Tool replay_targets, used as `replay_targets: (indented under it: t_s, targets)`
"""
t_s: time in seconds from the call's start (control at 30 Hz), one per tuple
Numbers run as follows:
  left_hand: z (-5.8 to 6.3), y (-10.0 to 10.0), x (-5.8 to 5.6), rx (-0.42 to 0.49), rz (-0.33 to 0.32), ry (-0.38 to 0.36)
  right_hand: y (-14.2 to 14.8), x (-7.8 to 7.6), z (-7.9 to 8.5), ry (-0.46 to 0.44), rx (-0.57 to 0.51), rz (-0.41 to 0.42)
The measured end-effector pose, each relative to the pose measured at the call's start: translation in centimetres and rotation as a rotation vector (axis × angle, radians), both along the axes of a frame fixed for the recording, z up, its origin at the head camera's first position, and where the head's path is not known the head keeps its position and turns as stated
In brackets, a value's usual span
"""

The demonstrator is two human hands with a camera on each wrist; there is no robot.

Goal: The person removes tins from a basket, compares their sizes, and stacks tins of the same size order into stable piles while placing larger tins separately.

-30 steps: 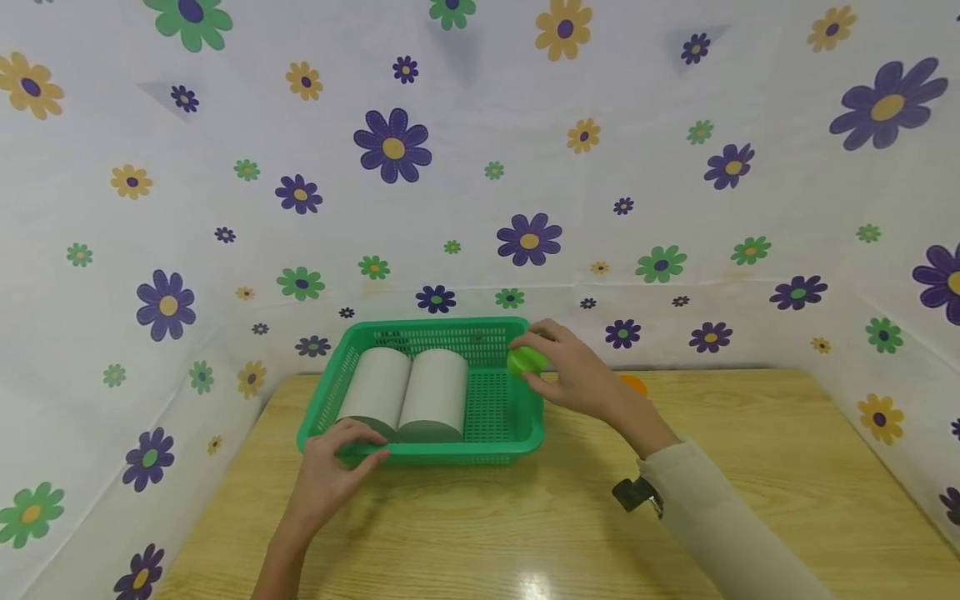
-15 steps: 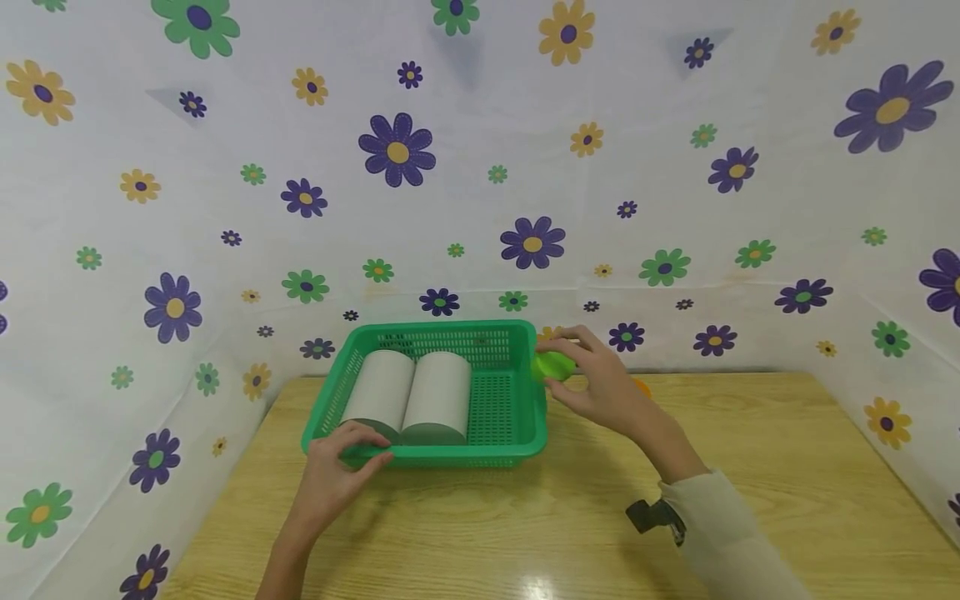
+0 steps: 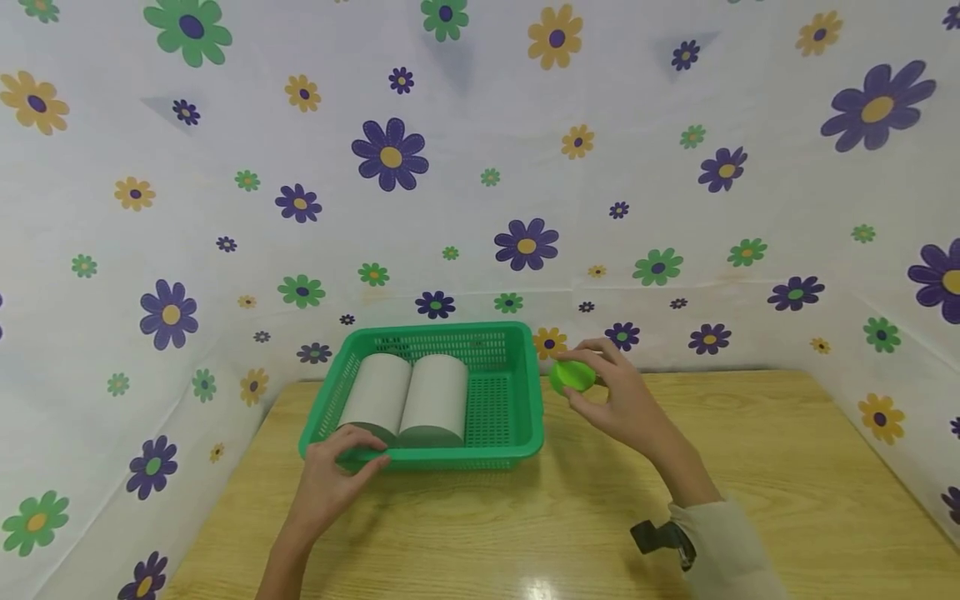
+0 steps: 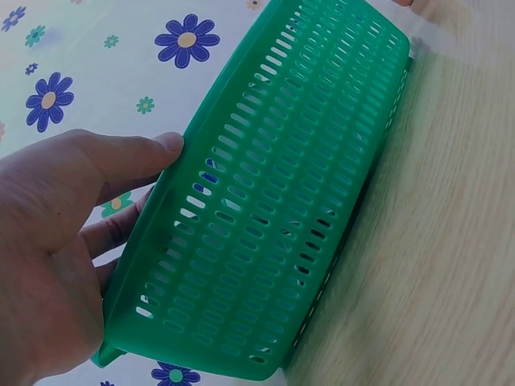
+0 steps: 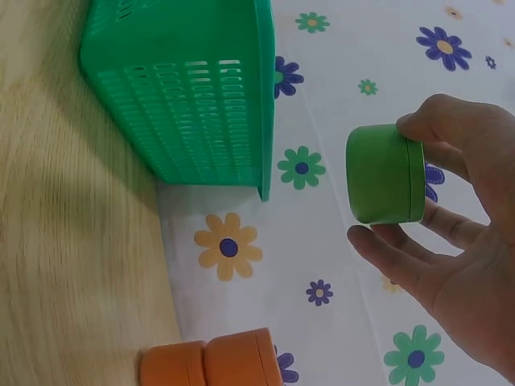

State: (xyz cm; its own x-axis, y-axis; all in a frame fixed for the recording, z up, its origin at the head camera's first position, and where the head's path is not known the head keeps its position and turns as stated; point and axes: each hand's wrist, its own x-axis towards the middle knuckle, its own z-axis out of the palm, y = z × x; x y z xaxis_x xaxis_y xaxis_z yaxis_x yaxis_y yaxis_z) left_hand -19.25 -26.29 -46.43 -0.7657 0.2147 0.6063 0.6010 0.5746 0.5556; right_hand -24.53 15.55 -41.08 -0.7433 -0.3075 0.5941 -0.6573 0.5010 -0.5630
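My left hand (image 3: 328, 482) pinches the front rim of a green plastic basket (image 3: 480, 455), thumb outside and fingers over the inner side, as the left wrist view shows. Two white cylinders (image 3: 435, 392) lie side by side in the basket's left part. Just beyond its right end, my right hand (image 3: 626, 410) holds a small round green container (image 5: 378, 175) between thumb and fingers, raised over the table. A thin seam runs round the container near one end, seen in the right wrist view.
Two orange round containers (image 5: 237, 358) sit against each other at the table's back, hidden behind the right hand in the head view. The wooden table (image 3: 480, 533) meets a white flowered cloth (image 3: 450, 208) at the back and sides.
My right hand has carried the green container from over the basket's right end out to the right, past the rim. The left hand stays at the front rim.
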Motion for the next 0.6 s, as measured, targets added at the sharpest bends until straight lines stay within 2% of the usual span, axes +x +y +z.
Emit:
replay_targets:
  t_s: [0.3, 0.6]
  targets:
    - [0.0, -0.1, -0.1, 0.003, 0.004, -0.016, 1.6, 0.4, -1.1, -0.012, -0.061, -0.058]
    - [-0.1, -0.1, -0.2, 0.008, -0.009, -0.001, 3.1, 0.4, -2.0, -0.034, -0.093, -0.107]
